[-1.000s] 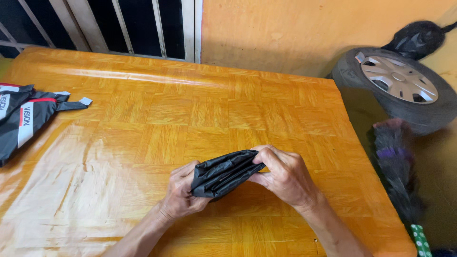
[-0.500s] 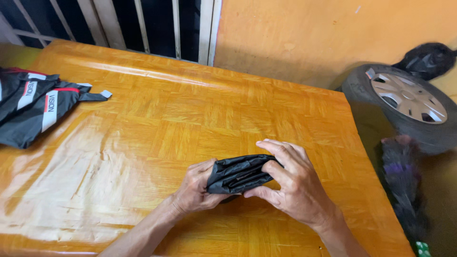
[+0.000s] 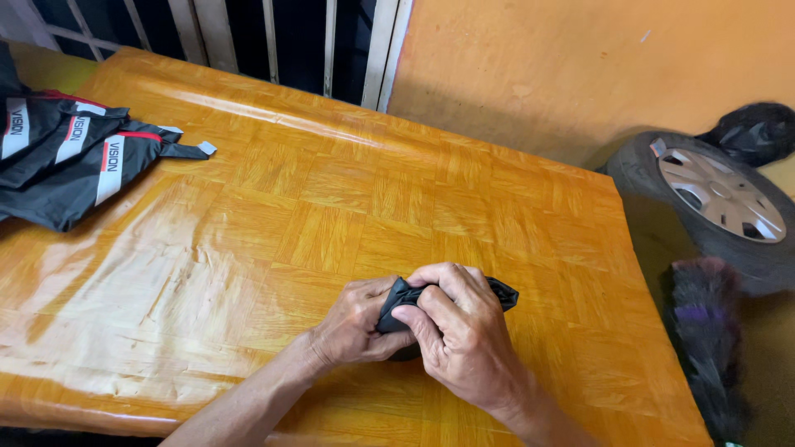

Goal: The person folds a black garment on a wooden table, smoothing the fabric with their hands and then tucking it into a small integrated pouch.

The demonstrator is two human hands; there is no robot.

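The left hand (image 3: 358,323) and the right hand (image 3: 464,335) are pressing together, both clamped around a small folded black cloth bundle (image 3: 497,291) near the front edge of the glossy orange wooden table (image 3: 331,207); only its right end is showing past the fingers; more black fabric with white and red stripes (image 3: 70,157) is lying well apart at the far left; a car wheel (image 3: 716,194) is leaning beside the table.

Three white labels (image 3: 109,171) with red ends sit on the black cloth (image 3: 58,178), at the tabletop's (image 3: 331,207) far left.
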